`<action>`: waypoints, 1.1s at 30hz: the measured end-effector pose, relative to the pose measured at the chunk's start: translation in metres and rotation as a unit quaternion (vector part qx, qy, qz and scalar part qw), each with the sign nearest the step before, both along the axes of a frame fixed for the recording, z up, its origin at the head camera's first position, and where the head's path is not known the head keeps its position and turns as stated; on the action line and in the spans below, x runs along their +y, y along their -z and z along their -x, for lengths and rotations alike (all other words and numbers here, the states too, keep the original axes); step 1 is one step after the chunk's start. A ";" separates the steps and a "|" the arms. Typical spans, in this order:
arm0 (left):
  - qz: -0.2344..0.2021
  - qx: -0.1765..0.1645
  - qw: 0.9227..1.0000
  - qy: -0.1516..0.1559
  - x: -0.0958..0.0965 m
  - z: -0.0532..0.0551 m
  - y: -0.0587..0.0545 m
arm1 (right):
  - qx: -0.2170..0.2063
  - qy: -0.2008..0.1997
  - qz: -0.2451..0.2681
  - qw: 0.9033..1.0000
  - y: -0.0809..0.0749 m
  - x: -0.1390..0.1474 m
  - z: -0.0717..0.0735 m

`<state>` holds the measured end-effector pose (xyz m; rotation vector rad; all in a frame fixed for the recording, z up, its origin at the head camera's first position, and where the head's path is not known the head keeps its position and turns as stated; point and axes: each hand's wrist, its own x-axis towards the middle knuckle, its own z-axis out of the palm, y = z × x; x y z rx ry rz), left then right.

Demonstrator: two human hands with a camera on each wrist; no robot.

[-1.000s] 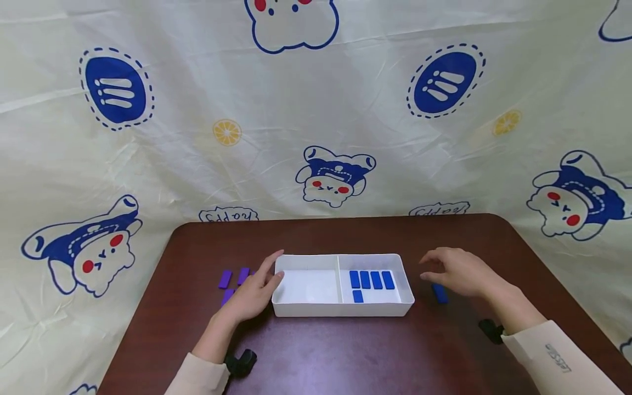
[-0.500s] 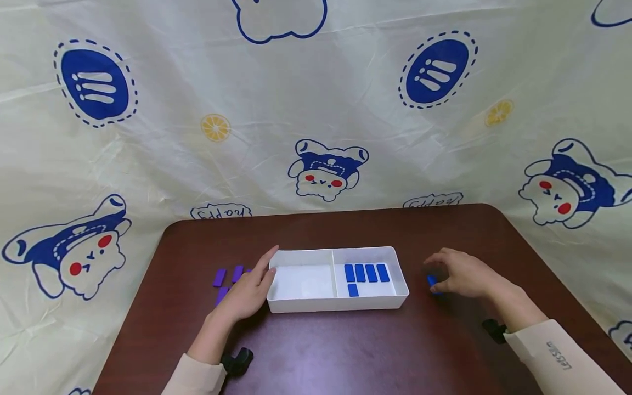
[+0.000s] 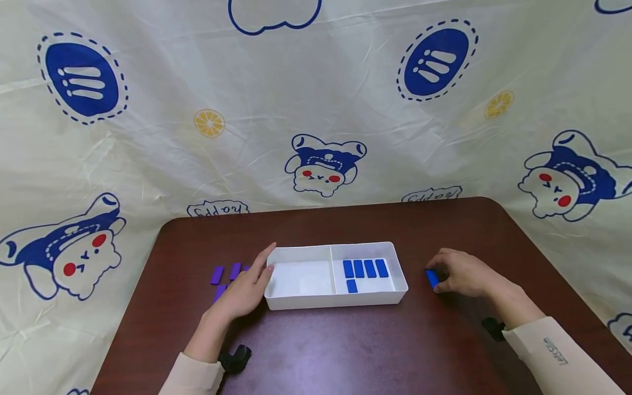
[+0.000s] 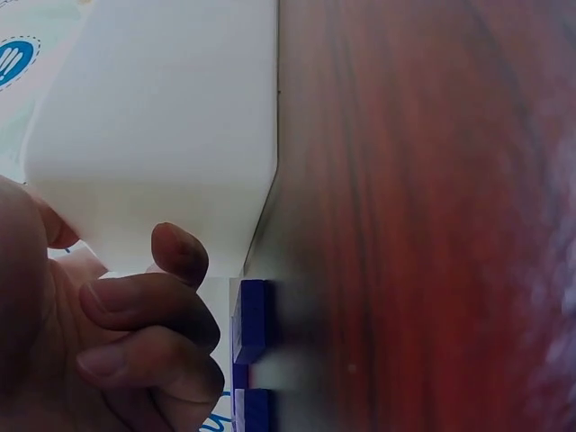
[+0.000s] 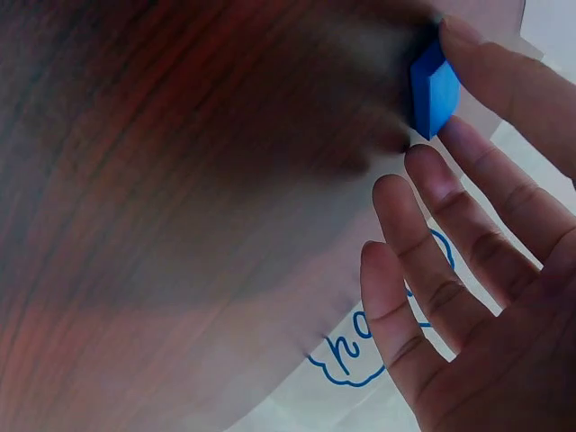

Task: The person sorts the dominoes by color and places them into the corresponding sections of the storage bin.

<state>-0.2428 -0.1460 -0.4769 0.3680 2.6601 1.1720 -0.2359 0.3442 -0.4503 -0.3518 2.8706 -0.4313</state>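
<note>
A white two-compartment box point(image 3: 301, 303) stands mid-table. Its right compartment holds several blue blocks point(image 3: 370, 268); the left one is bare. My left hand point(image 3: 242, 291) rests against the box's left end, index finger along the wall and thumb at the rim. In the left wrist view, the other fingers point(image 4: 153, 301) hang loosely curled beside the box. To the right of the box, my right hand point(image 3: 466, 274) pinches a blue rectangular block point(image 5: 436, 93) between thumb and index finger at its two ends. That block is at or just above the tabletop; I cannot tell which.
Several purple blocks point(image 3: 217, 275) lie on the brown table point(image 3: 336, 351) left of the box, partly hidden by the left hand. A printed cloth point(image 3: 257, 99) hangs behind the table's far edge.
My right hand has come down over the loose blue block and taken it between thumb and index finger. The left hand stays at the box. The head view has shifted slightly.
</note>
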 end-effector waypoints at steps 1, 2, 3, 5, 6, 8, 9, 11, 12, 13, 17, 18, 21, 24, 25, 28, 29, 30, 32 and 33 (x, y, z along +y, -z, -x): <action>0.000 -0.002 1.000 -0.001 0.000 0.000 0.000 | 0.001 -0.002 0.000 1.000 0.000 0.000 0.001; 0.000 -0.001 1.000 -0.001 0.000 0.000 0.000 | 0.001 -0.003 -0.001 1.000 0.001 0.000 0.001; 0.001 -0.001 1.000 -0.001 0.000 0.000 0.000 | 0.001 -0.003 -0.002 1.000 0.001 -0.001 0.001; 0.000 0.002 1.000 0.000 0.000 0.000 0.000 | 0.002 -0.006 -0.004 1.000 0.000 -0.001 0.002; 0.000 0.000 1.000 -0.002 0.000 0.001 0.000 | 0.002 -0.006 -0.005 1.000 0.000 -0.001 0.002; 0.001 -0.001 1.000 -0.001 0.000 0.001 0.000 | 0.002 -0.005 -0.007 1.000 -0.001 -0.002 0.002; 0.000 -0.002 1.000 -0.001 0.000 0.001 0.000 | 0.002 -0.005 -0.008 1.000 -0.001 -0.002 0.002; -0.002 -0.005 1.000 -0.002 -0.001 0.001 0.001 | 0.005 -0.008 -0.010 1.000 -0.002 -0.003 0.002; -0.002 -0.005 1.000 -0.001 -0.001 0.000 0.001 | 0.006 -0.008 -0.009 1.000 -0.002 -0.003 0.002; -0.002 -0.005 1.000 -0.001 -0.001 0.000 0.001 | 0.007 -0.008 -0.009 1.000 -0.003 -0.004 0.002; 0.001 0.002 1.000 -0.003 -0.001 0.000 0.002 | 0.017 -0.012 -0.012 1.000 -0.007 -0.007 0.003; 0.002 0.004 1.000 -0.003 -0.001 0.001 0.002 | 0.019 -0.014 -0.012 1.000 -0.009 -0.008 0.003; 0.004 0.006 1.000 -0.004 0.000 0.000 0.003 | 0.028 -0.018 -0.017 0.999 -0.014 -0.012 0.002; 0.003 0.005 1.000 -0.003 -0.001 0.000 0.003 | 0.039 -0.025 -0.021 0.999 -0.021 -0.017 0.002; 0.004 0.005 1.000 -0.003 -0.001 0.000 0.004 | 0.044 -0.027 -0.023 0.998 -0.023 -0.018 0.002; 0.006 0.007 1.000 -0.003 0.000 0.001 0.004 | 0.057 -0.030 -0.022 0.998 -0.029 -0.023 0.001; 0.006 0.008 1.000 -0.003 0.000 0.001 0.003 | 0.061 -0.030 -0.021 0.997 -0.031 -0.025 0.001; 0.006 0.010 1.000 -0.002 0.000 0.001 0.003 | 0.064 -0.032 -0.019 0.997 -0.033 -0.027 0.001; 0.007 0.014 1.000 -0.001 0.000 0.000 0.003 | 0.070 -0.035 -0.019 0.997 -0.037 -0.030 0.000; 0.008 0.016 1.000 0.000 0.000 0.000 0.003 | 0.074 -0.036 -0.020 0.996 -0.039 -0.032 0.000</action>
